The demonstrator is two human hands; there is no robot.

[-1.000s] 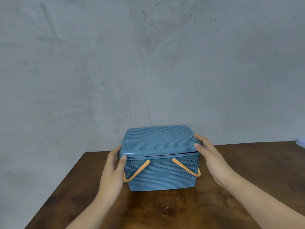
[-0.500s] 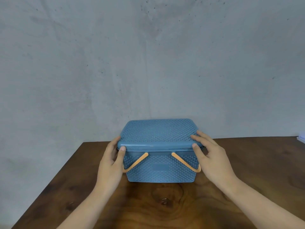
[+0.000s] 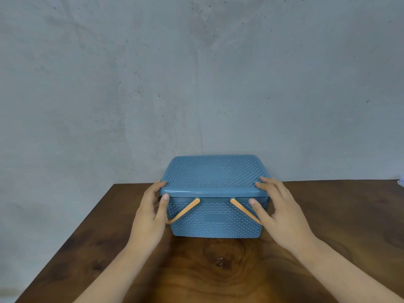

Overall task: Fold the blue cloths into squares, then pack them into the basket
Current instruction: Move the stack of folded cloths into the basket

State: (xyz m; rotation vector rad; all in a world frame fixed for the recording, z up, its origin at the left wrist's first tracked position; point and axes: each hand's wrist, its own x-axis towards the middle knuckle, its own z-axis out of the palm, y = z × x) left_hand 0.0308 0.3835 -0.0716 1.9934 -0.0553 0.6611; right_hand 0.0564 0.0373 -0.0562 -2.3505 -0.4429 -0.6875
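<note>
The table carries the basket toward its 12 o'clock edge, by the wall, with the lid seated on it. No blue cloth shows, so whether any lie folded inside cannot be told. The left hand pinches the lid's 8 o'clock corner and the right hand its 4 o'clock corner, fingers on top and thumbs under the rim, which suggests either opening to begin or closing after packing.

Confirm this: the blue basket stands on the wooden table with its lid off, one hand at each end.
Wrong: the head view shows the lid on, closing the basket. It does stand on the wooden table, left hand and right hand at its ends.
</note>
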